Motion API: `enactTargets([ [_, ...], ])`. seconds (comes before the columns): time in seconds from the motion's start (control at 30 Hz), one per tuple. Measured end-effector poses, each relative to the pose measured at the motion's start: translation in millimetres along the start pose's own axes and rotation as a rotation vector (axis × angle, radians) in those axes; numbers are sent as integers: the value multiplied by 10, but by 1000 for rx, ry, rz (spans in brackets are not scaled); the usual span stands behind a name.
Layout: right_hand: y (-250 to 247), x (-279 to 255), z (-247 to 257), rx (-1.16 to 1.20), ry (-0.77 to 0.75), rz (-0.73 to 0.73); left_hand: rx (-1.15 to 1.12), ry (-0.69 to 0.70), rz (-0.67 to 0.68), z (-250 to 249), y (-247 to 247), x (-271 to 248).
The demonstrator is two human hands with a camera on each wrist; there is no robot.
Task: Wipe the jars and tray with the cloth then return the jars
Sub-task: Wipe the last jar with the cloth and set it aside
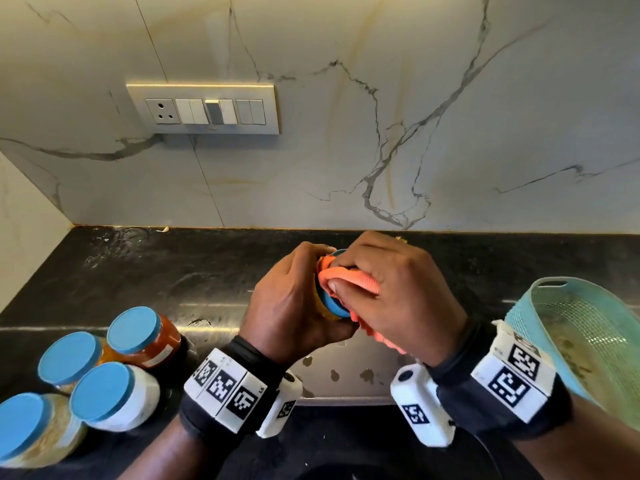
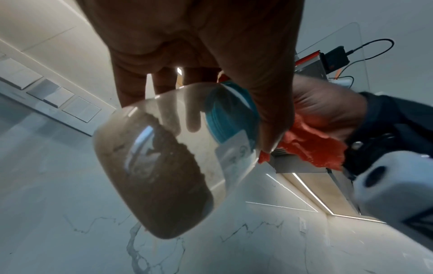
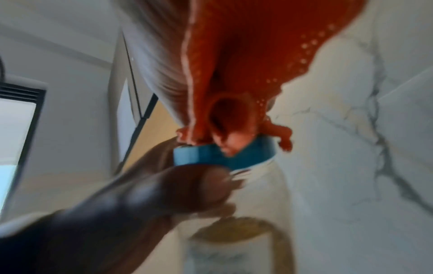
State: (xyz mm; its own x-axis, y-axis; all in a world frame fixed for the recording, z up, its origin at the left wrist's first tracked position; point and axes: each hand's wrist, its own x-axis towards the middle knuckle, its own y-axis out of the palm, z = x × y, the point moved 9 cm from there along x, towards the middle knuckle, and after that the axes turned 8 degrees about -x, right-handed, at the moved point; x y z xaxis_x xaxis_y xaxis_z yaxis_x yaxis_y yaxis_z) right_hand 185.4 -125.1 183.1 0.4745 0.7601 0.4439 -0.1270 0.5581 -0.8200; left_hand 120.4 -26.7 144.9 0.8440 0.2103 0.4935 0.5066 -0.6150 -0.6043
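My left hand (image 1: pixel 294 299) grips a clear jar (image 2: pixel 159 166) with a blue lid (image 1: pixel 332 304), tilted above the black counter (image 1: pixel 207 271); brown powder lies in its lower part. My right hand (image 1: pixel 391 289) holds a bunched orange cloth (image 1: pixel 356 280) and presses it on the lid (image 3: pixel 225 157). The cloth (image 3: pixel 234 64) hangs down past my right palm. Several other blue-lidded jars (image 1: pixel 114 393) stand together on the counter at the lower left. A teal mesh tray (image 1: pixel 588 341) leans tilted at the right, by my right wrist.
A marble wall with a switch panel (image 1: pixel 204 109) rises behind the counter. A steel strip (image 1: pixel 339 372) with dark spots runs along the counter below my hands. White camera units are strapped on both wrists.
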Motion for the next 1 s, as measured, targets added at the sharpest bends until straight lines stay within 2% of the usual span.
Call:
enactTargets([
  [0.1,-125,48,-234,-58,117,-126,26,-1,3,-26,48,9],
  [0.17,-133,48,-218,-52,103,-155,37,-12,1,-35,76,21],
  [0.3,-116,-1,-5,-4,4,-111,17,-23,-4,-46,69,55],
  [0.43,-135,64,-116,135,71,-61,15,-16,0,-59,52,71],
  [0.57,-115,41,-25,168,39,23,14,9,-20,-67,-45,123],
  [0.8,-96,-148,-14,-20,-85,125,4,-17,-1,8,-84,131],
  [1.0,-153,-157,-329,-255,-65,128,34,-27,19,43,-9,115],
])
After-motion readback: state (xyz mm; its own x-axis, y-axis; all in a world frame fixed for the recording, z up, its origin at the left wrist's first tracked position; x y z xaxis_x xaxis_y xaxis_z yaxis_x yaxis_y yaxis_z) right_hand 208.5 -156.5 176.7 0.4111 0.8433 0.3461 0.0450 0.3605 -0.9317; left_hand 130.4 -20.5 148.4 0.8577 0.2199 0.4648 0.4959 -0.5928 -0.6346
